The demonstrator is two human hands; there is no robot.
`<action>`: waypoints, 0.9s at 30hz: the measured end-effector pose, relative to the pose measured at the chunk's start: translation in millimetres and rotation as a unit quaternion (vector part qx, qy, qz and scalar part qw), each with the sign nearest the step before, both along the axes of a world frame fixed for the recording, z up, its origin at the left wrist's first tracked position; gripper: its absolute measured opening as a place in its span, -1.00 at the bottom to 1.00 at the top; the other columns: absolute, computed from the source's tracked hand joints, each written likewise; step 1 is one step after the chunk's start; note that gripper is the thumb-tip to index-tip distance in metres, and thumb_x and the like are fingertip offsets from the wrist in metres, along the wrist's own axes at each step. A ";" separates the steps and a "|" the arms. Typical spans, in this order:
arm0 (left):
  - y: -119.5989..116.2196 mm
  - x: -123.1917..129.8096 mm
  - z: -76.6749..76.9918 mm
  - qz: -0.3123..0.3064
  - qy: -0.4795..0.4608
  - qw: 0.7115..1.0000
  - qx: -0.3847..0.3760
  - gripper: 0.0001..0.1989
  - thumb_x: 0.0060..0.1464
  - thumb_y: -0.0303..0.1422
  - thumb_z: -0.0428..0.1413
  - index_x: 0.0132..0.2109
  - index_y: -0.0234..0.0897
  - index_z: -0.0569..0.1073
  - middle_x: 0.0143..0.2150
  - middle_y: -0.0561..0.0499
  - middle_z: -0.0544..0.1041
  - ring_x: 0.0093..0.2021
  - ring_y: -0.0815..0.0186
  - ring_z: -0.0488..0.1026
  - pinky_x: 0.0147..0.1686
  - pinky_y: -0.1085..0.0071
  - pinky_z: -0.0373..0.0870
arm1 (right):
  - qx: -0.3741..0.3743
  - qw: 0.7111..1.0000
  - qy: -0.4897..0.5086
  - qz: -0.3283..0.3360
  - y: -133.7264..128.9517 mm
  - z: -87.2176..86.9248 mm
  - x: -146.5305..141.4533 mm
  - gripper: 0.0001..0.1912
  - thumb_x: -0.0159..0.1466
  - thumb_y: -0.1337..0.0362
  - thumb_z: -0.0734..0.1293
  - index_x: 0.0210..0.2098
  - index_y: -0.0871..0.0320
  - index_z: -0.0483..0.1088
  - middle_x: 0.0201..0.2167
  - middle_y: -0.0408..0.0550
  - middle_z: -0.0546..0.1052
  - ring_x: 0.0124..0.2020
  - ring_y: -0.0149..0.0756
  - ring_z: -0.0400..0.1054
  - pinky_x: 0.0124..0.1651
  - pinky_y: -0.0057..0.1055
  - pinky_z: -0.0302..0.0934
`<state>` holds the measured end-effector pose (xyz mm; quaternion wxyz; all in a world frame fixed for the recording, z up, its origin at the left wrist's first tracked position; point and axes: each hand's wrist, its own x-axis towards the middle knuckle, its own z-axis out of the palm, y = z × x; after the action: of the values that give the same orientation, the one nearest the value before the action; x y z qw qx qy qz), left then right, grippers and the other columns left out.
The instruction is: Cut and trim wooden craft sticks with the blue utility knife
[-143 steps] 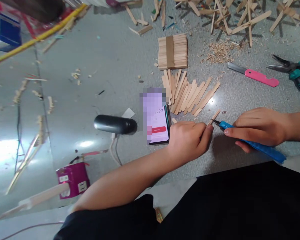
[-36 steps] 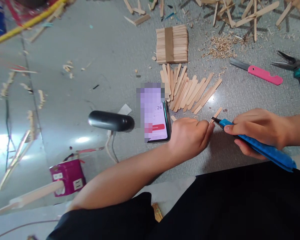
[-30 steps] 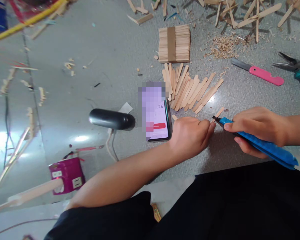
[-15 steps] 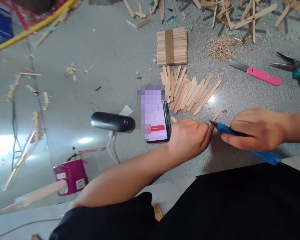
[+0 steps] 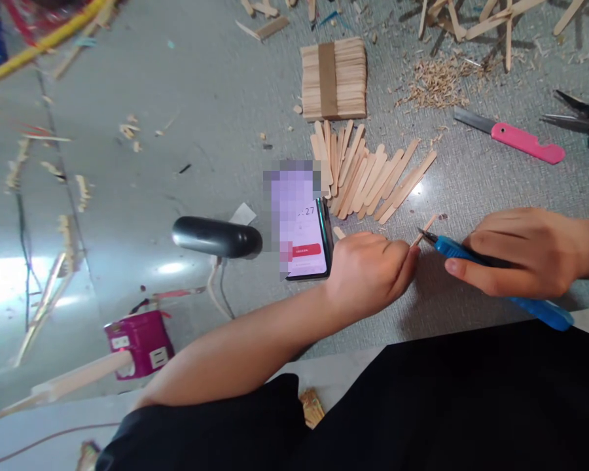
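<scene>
A: What lies on the bench (image 5: 127, 176), largest first?

B: Two hands. The right hand (image 5: 525, 252) is wrapped round one blue-handled cutter (image 5: 451, 248), its long axis slanting and its dark tip toward 10 o'clock.

A: And the left hand (image 5: 370, 271)?

B: Folded into a fist, pinching one stick.

A: Next down?

B: One pile of fanned craft sticks (image 5: 373, 171) at the left hand's 12 o'clock, overlapping too much to count. One phone (image 5: 307, 229) at its 10. One banded bundle (image 5: 348, 78) at the pile's 11. One pink-handled knife (image 5: 525, 140) at the right hand's 12, one pair of needle-nose pliers (image 5: 588, 122), cut off by the frame edge, at its 1.

A: Smallest?

B: The single craft stick (image 5: 430, 224) between the hands, at the cutter's tip; its free end points between 1 and 2 o'clock.
</scene>
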<state>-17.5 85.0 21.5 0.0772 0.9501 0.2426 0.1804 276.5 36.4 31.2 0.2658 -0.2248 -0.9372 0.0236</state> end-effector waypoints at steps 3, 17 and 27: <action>-0.1 0.2 -0.6 0.000 -0.009 1.000 0.001 -0.46 0.59 -0.32 0.01 -0.48 -0.19 0.31 -0.61 0.13 0.30 -0.60 0.38 0.15 -0.49 0.27 0.06 | -0.002 1.000 0.007 0.027 -3.5 -5.1 2.4 -0.70 0.55 0.36 0.26 0.24 0.08 0.37 -0.41 -0.21 0.41 -0.44 -0.25 0.25 -0.37 -0.26 0.24; 0.5 1.0 -2.8 -0.005 -0.022 1.000 -0.002 -0.45 0.60 -0.32 0.01 -0.49 -0.18 0.33 -0.61 0.13 0.28 -0.59 0.36 0.13 -0.49 0.25 0.09 | -0.035 0.999 0.004 0.026 -4.8 -6.0 2.3 -0.69 0.56 0.37 0.23 0.25 0.08 0.35 -0.41 -0.22 0.39 -0.43 -0.25 0.23 -0.34 -0.26 0.23; 0.9 1.7 -1.5 0.008 -0.029 0.999 -0.015 -0.43 0.61 -0.31 0.00 -0.50 -0.19 0.31 -0.62 0.13 0.30 -0.61 0.39 0.13 -0.49 0.27 0.05 | 0.015 0.997 -0.041 0.057 0.7 10.5 1.8 -0.68 0.49 0.42 0.34 0.20 0.14 0.52 -0.39 -0.12 0.53 -0.44 -0.25 0.33 -0.39 -0.26 0.28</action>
<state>-15.8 85.8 20.0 0.0973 0.9412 0.2508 0.2044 278.3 37.1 41.7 0.2288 -0.1683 -0.9587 0.0158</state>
